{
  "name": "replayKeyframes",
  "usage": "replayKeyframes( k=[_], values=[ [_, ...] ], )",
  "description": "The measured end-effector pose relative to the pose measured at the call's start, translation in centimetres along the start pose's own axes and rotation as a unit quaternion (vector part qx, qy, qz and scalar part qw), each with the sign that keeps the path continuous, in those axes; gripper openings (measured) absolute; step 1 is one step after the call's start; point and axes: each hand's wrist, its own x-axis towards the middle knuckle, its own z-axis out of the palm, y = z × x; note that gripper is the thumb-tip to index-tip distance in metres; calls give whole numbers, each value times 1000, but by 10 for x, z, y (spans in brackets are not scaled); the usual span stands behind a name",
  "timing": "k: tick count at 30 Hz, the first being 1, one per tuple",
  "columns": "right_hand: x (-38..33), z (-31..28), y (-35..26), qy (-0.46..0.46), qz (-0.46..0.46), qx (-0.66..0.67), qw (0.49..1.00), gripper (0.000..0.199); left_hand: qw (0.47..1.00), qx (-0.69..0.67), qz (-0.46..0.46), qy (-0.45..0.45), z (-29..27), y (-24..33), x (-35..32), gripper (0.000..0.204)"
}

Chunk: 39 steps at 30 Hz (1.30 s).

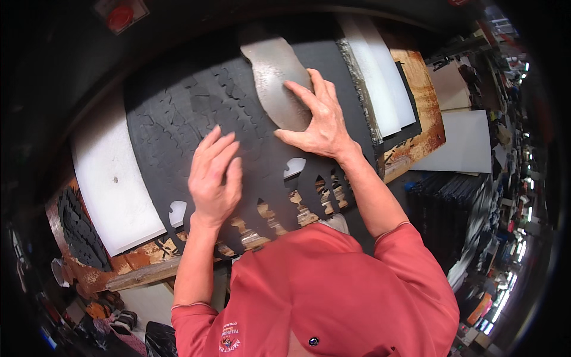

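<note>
A black sheet (pixel 178 125) of foam- or rubber-like material lies across the work surface, with rows of curved cuts and sole-shaped holes along its near edge. On its far part rests a sole-shaped metal cutting die (pixel 275 77) with a smooth silver top. My right hand (pixel 321 116) grips the die, thumb at its near end and fingers over its right side. My left hand (pixel 215 178), a little blurred, hovers over or touches the sheet left of the die. Its fingers are stretched out and hold nothing.
White boards (pixel 116 178) lie beneath the sheet at left and more white boards (pixel 380 77) at right. Black scrap (pixel 80 229) sits at the far left. A wooden rail (pixel 143 273) runs along the near edge. Dark machinery with a red button (pixel 120 19) hangs above. Stacked dark sheets (pixel 446 208) stand at right.
</note>
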Motion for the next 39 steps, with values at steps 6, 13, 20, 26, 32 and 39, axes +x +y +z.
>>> replayKeyframes(
  k=[6, 13, 20, 26, 32, 39],
  values=[
    [-34, -4, -9, 59, 55, 60, 995, 95, 988, -65, -128, -57, -30, 50, -50, 10],
    [-44, 21, -5, 108, 36, 66, 991, 88, 996, -10, -80, -25, 3, 82, -117, 15],
    [-42, -28, 7, 97, 71, 120, 985, 58, 996, 79, -40, 8, 15, 73, -121, 17],
    [-21, -124, 29, 313, 9, 153, 937, 16, 992, 112, -18, 50, 15, 68, -126, 13],
    [-79, -123, 50, 259, 33, 123, 957, 20, 982, 167, -32, 87, 18, 70, -132, 20],
    [-164, -53, 61, 191, 63, 31, 979, 24, 974, 201, -52, 92, 21, 81, -125, 26]
  ],
)
